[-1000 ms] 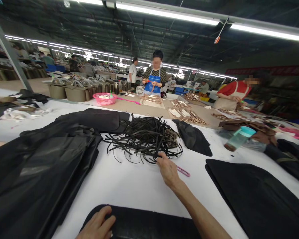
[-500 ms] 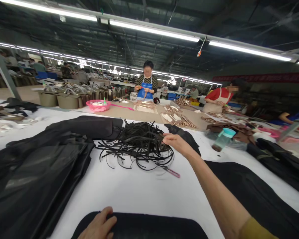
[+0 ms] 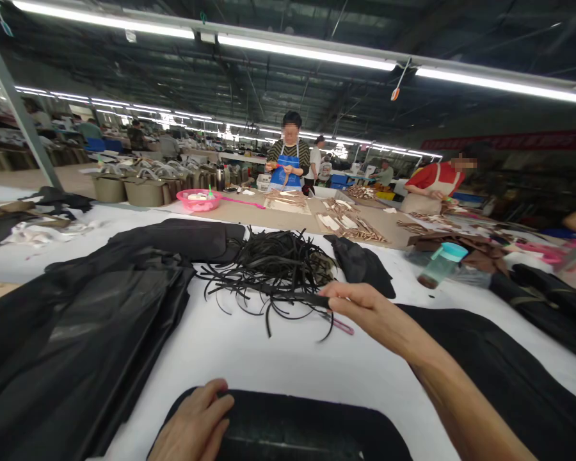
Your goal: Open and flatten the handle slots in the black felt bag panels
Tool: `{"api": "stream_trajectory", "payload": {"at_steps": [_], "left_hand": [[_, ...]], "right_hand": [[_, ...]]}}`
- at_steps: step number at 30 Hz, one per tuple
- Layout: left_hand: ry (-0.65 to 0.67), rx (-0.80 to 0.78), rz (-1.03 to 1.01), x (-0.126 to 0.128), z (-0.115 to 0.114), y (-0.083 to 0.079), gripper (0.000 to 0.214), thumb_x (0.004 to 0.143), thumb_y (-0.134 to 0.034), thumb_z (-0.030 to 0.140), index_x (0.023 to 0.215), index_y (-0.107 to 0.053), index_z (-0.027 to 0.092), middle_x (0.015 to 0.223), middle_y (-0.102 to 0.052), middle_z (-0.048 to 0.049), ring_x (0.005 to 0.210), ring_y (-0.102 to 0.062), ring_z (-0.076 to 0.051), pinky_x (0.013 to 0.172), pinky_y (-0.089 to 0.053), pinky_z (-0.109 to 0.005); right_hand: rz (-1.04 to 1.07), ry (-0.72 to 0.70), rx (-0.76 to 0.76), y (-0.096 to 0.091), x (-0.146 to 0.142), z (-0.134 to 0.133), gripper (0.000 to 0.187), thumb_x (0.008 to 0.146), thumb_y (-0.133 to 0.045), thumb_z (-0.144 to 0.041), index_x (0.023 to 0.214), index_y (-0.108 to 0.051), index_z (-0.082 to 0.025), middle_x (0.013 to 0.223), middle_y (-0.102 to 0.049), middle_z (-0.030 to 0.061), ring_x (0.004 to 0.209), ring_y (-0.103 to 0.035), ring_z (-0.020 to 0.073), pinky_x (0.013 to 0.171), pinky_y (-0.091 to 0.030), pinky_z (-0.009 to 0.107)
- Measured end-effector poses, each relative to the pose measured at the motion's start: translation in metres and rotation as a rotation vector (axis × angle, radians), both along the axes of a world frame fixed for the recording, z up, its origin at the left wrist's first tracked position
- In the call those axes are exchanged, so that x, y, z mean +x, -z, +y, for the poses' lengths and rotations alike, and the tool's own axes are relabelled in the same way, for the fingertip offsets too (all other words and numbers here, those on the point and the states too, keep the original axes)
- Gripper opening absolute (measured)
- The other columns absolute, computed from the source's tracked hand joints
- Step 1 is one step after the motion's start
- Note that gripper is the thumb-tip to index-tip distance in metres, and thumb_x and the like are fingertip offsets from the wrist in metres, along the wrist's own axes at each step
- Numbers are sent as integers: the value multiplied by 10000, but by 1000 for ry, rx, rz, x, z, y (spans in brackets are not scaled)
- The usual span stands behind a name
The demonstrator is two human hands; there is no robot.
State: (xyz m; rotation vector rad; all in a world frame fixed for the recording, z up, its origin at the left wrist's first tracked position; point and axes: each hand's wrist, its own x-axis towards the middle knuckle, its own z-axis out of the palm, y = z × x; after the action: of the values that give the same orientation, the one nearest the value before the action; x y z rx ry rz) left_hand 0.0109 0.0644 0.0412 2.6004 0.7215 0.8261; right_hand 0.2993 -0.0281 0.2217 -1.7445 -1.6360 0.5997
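My right hand pinches a thin black strip at the near right side of a tangled pile of black strips. Part of the strip overlaps the pile, so its full length cannot be told apart. Just below that hand, a small pink tool, perhaps thread snips, lies on the white table surface. My left hand rests with fingers spread on the left end of a black panel with rounded corners at the bottom edge of the view.
Black sheets are heaped at left. Another black panel lies at right, near a teal-lidded bottle. Across the table, a co-worker in a blue apron stands behind a pink basin and brown strips.
My right hand has drawn back from the pile toward me, with a black strip now showing in its fingers. My left hand stays on the panel.
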Motion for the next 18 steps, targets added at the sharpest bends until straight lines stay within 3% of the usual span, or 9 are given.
{"api": "stream_trajectory", "payload": {"at_steps": [5,9,11,13,15,18], "left_hand": [[29,-375,-120,1,-15,-45,201,879,-467,316,955,-642,251,1024,-663,-26,924,-630,-160,819,-510,-206],[-113,-548,-285,1,-32,-68,239,850,-508,413,952,-642,244,938,-684,2,880,-640,-163,819,-516,-223],[-148,-612,-269,5,-39,-76,274,848,-499,436,1011,-629,257,985,-679,8,924,-630,-167,848,-508,-245],[-82,-640,-192,15,-47,-83,299,846,-490,429,1078,-609,281,1101,-645,5,1023,-589,-180,899,-482,-278],[81,-662,-83,29,-54,-90,290,834,-493,383,1083,-611,294,1176,-606,5,1096,-537,-189,938,-444,-297],[293,-810,126,46,-65,-94,199,808,-485,316,855,-662,237,942,-653,5,929,-574,-165,843,-454,-242]], "right_hand": [[352,-102,-340,19,-25,-59,354,887,-431,-462,685,-510,-183,558,-438,-43,523,-415,99,496,-296,216],[352,-58,-400,44,-37,-76,272,862,-490,-387,739,-587,-165,637,-465,-34,606,-399,98,555,-303,207],[345,-52,-414,55,-42,-77,241,848,-498,-351,751,-616,-164,667,-494,-27,641,-407,107,585,-310,211],[356,-51,-445,63,-48,-77,217,833,-501,-324,742,-620,-167,629,-473,-38,604,-385,100,550,-288,209],[373,-75,-450,69,-53,-76,194,819,-504,-295,731,-621,-168,608,-462,-46,581,-375,93,532,-275,206],[406,-107,-446,75,-58,-80,183,807,-512,-276,699,-606,-164,588,-449,-49,564,-371,85,515,-270,195]]}}
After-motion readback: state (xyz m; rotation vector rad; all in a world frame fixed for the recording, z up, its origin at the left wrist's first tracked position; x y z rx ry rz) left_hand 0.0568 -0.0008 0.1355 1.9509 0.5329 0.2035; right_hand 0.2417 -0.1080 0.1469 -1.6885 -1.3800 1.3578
